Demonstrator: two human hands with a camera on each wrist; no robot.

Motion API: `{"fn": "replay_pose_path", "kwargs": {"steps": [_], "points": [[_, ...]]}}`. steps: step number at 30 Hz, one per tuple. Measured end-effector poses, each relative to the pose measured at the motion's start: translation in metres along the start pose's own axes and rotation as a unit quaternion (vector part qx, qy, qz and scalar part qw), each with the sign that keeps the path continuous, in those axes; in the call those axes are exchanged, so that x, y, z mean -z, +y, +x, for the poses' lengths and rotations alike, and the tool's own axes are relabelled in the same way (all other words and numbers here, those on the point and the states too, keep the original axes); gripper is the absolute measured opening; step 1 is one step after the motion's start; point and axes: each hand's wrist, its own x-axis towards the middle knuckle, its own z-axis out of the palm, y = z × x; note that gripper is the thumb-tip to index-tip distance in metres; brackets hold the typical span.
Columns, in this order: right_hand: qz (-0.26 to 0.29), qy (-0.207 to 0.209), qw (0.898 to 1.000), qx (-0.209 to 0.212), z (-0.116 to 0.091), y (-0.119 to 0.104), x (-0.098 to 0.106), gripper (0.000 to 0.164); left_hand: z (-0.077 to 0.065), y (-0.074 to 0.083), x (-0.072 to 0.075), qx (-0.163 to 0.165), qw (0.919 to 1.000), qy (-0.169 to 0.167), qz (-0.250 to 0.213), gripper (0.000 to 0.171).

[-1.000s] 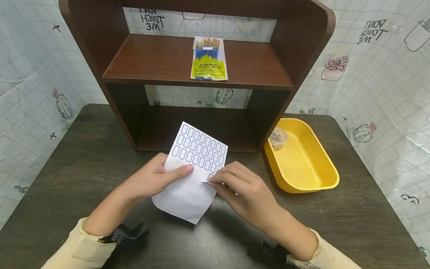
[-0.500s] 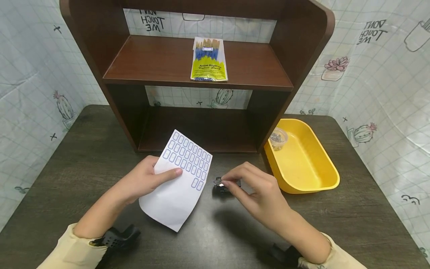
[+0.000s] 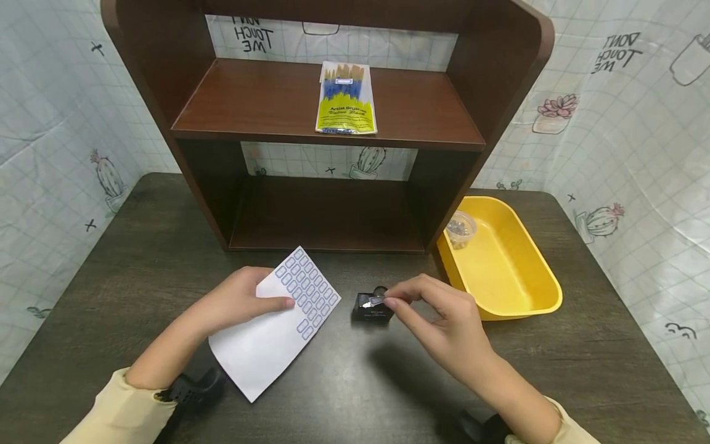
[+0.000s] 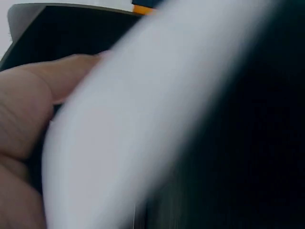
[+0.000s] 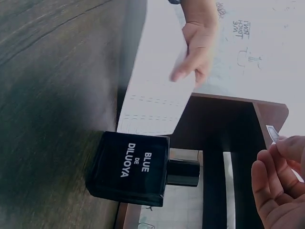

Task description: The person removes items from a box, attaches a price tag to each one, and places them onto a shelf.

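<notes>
My left hand holds a white sheet of blue-bordered label stickers, its thumb on top beside the rows of labels. That sheet fills much of the left wrist view as a blur. My right hand pinches one small peeled label between thumb and index finger. Under and beside those fingertips stands a dark, square perfume bottle on the table, upright. In the right wrist view the bottle shows white lettering and a black cap, and the label is apart from it.
A brown two-tier shelf stands behind my hands. On its upper board lies a pack of artist brushes bearing a similar label. To the right is a yellow tray, with a small clear tub of metal bits in its corner.
My left hand has lowered the label sheet and moved it left and nearer. My right hand has drawn the peeled label away from the sheet, rightward to the perfume bottle, which has come into view.
</notes>
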Motion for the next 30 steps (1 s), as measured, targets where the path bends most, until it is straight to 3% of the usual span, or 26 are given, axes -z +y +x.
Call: {"fn": "replay_pose_path", "kwargs": {"steps": [5, 11, 18, 23, 30], "points": [[0.012, -0.01, 1.0, -0.021, -0.005, 0.001, 0.002, 0.016, 0.003, -0.004, -0.001, 0.023, 0.9947, 0.037, 0.094, 0.049], [0.011, -0.033, 0.999, -0.038, -0.011, 0.004, 0.002, 0.015, 0.004, -0.004, -0.004, 0.065, 0.9788, 0.068, 0.182, 0.058], [0.028, -0.047, 0.998, -0.045, -0.015, 0.005, 0.004, 0.009, 0.006, -0.008, -0.009, 0.098, 0.9626, 0.09, 0.236, 0.059], [0.032, -0.055, 0.997, -0.052, -0.016, 0.006, 0.003, 0.011, 0.005, -0.009, -0.013, 0.094, 0.9553, 0.099, 0.262, 0.06], [0.024, -0.06, 0.993, -0.095, -0.018, 0.006, 0.003, 0.025, 0.005, -0.01, -0.015, 0.082, 0.9507, 0.116, 0.275, 0.061]]}}
